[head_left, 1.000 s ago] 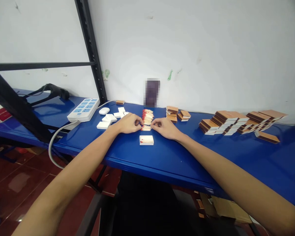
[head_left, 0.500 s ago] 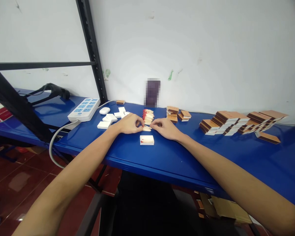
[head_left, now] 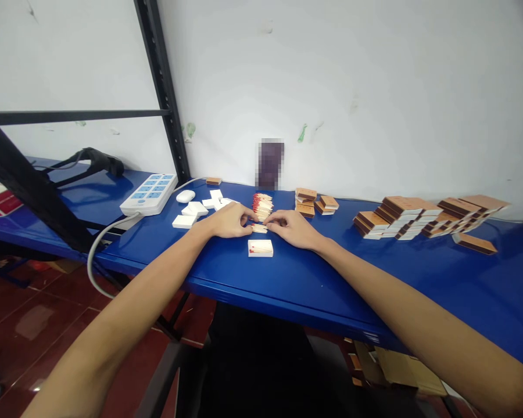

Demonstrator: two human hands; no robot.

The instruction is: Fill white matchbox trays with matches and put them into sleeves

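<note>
A heap of red-tipped matches (head_left: 261,206) lies on the blue table (head_left: 287,278) near the wall. My left hand (head_left: 228,220) and my right hand (head_left: 290,227) meet at the heap's near edge, fingers curled and pinching a small bundle of matches (head_left: 258,228) between them. Just in front of the hands sits an open white matchbox tray (head_left: 260,248) with a few matches in it.
White empty trays (head_left: 197,210) lie left of the heap beside a white power strip (head_left: 149,194) and its cable. Brown matchbox sleeves (head_left: 314,202) sit right of the heap. Long rows of filled boxes (head_left: 427,217) stretch along the right. A black rack post (head_left: 162,87) stands behind.
Both hands shifted very slightly at the heap's edge; the fingers regripped the small bundle. Nothing else moved.
</note>
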